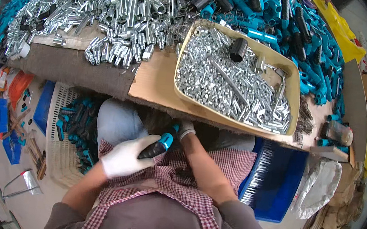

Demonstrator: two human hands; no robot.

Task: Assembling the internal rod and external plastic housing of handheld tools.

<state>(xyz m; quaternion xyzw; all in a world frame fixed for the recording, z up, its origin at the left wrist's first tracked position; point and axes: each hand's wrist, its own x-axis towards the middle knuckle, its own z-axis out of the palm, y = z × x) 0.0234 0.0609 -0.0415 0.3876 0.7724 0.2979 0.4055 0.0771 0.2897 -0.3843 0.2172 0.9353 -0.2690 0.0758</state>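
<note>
My left hand point(129, 157), in a white glove, is closed round a teal-and-black tool handle point(160, 146) held above my lap. The handle tilts up and away to the right, its teal end pointing at the table edge. My right hand point(186, 128), gloved too, reaches in beneath that edge just right of the handle's teal end. Only its wrist and cuff show; the fingers are hidden, so what it touches cannot be told. In front, a cream tray point(234, 117) full of small metal pins and rods stands on the cardboard-covered table point(156, 76).
Shiny metal tubes point(128, 5) are heaped at the back left of the table, teal handles point(271, 10) at the back right. A white basket point(60, 154) of similar handles stands left of my legs. On the right is a blue crate point(278, 187) with a row of metal rods.
</note>
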